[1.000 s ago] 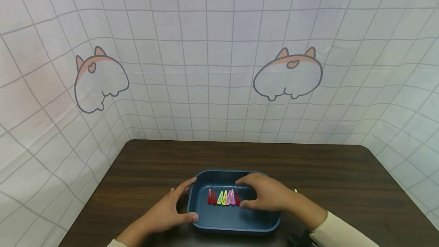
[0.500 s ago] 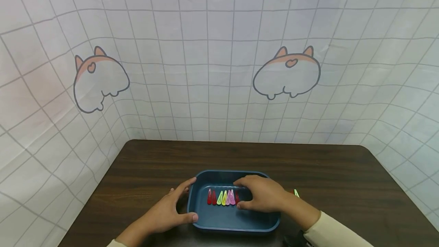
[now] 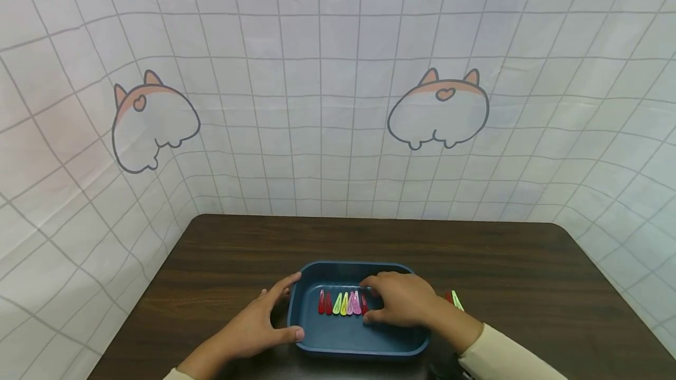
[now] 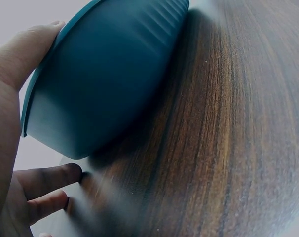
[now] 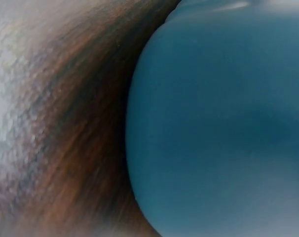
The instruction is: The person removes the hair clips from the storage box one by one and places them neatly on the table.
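Inside the blue tray (image 3: 364,342), the right hand (image 3: 404,299), thumb and fingers parted, had edged left, putting the rightmost red snap hair clip (image 3: 364,304) within reach; the left hand (image 3: 259,324), spread wide, touched the tray's left rim

White cloth (image 3: 338,133) with grey grid lines covers the back and both sides, and shows creases. It bears a tilted animal drawing (image 3: 158,119) at left and a second drawing (image 3: 440,113) right of centre. The table (image 3: 264,240) is dark brown, wood-grained, its far corners rounded. Light is pale
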### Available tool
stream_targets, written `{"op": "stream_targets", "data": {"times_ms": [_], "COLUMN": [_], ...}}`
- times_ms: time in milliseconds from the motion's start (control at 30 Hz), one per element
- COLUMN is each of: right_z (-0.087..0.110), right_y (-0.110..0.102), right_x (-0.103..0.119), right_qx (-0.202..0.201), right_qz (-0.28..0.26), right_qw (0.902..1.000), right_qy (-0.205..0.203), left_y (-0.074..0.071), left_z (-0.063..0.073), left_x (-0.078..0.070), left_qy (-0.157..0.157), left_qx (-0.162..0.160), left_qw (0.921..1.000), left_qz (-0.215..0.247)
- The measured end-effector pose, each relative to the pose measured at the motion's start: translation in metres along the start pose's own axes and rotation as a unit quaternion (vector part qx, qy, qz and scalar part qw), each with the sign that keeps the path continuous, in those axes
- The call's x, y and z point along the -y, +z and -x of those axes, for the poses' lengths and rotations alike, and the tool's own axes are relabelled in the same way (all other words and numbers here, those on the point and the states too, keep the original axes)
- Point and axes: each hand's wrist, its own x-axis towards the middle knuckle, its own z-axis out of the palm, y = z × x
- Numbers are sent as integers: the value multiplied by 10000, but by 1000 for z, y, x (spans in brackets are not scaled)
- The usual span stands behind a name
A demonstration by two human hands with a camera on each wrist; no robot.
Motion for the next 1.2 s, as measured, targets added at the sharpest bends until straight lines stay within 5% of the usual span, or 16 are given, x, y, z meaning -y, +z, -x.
{"op": "stream_targets", "data": {"times_ms": [467,1200], "right_z": [-4,-4], "right_y": [3,7], "right_x": [2,1], "right_qx": [260,147], "right_qz": [236,430], "right_qw": [9992,9990], "right_qy": [207,26], "left_y": [1,1], "left_z": [-1,-1], "left_x": [3,2], "left_qy": [19,-49], "left_qx": [-54,-6], "left_qw": [10000,10000], "left_qz": [-64,-32]}}
